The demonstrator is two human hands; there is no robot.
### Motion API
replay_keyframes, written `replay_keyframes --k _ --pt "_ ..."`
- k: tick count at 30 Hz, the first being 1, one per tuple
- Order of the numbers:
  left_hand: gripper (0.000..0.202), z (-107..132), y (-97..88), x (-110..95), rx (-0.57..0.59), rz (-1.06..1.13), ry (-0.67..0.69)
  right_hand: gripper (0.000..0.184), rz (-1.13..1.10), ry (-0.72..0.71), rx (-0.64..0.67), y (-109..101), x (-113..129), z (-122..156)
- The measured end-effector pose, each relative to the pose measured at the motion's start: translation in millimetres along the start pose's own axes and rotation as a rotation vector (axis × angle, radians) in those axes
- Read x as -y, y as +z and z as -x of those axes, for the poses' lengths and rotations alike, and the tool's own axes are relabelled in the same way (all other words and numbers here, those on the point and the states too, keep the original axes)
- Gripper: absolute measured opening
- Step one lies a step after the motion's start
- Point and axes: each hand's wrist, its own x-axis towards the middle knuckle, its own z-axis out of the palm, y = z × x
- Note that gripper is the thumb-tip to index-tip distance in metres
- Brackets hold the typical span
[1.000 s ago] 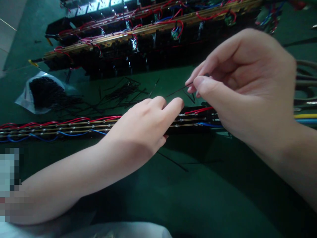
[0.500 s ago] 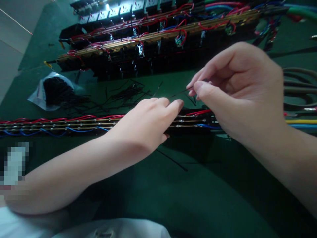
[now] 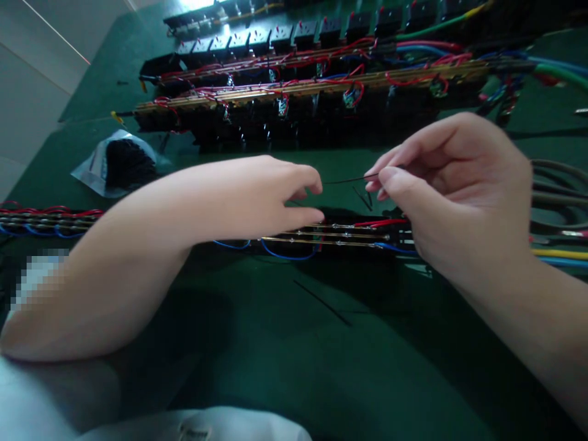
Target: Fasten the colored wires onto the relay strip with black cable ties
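Note:
A thin black cable tie [image 3: 342, 180] is pinched between the thumb and fingertips of my right hand [image 3: 463, 177], its free end pointing left. Facing it, my left hand [image 3: 280, 193] has its thumb and forefinger apart, close to that free end, with nothing visible between them; its other fingers are hidden. Below both hands runs a long wired bar [image 3: 349, 234] with brass-coloured rods, red wires and blue wires. My left hand and forearm cover part of the bar. One loose black cable tie [image 3: 321, 301] lies on the green table in front of it.
A clear plastic bag [image 3: 94, 165] of black ties lies at the left. Across the back stand long black assemblies [image 3: 294, 101] with red wiring. Grey cable loops [image 3: 558, 190] and yellow and blue cables [image 3: 560, 256] lie at the right. The table [image 3: 275, 361] is green.
My left hand has turned and its thumb and forefinger have spread apart. My right hand sits slightly lower and further right in view, still pinching the tie. The view has shifted a little.

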Motion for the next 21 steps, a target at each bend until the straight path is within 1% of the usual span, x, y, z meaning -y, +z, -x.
replay_keyframes --k 1,3,6,9,13,18,21 --pt "0.038 -5.8 -3.2 5.6 0.043 0.023 -0.004 0.018 -0.012 -0.002 -0.024 0.3 0.2 0.1" --pt "0.032 -19.1 -4.1 13.8 0.114 0.086 -0.020 0.018 -0.027 0.001 -0.053 0.8 0.6 0.1" --pt "0.028 -35.9 1.7 19.7 0.248 0.190 -0.013 0.018 -0.035 0.021 -0.049 1.0 1.6 0.1" --pt "0.029 -43.3 4.8 22.0 0.328 0.273 0.037 0.018 -0.033 0.027 -0.046 0.9 2.9 0.2" --pt "0.027 -46.6 2.4 22.9 0.351 0.316 0.081 0.018 -0.039 0.035 -0.049 0.7 3.8 0.3" --pt "0.024 -53.9 5.5 22.0 0.326 0.374 0.115 0.018 -0.032 0.043 -0.049 0.9 2.3 -0.1" --pt "0.020 -56.2 5.8 23.3 0.304 0.366 0.130 0.017 -0.035 0.037 -0.056 1.4 1.3 -0.1"
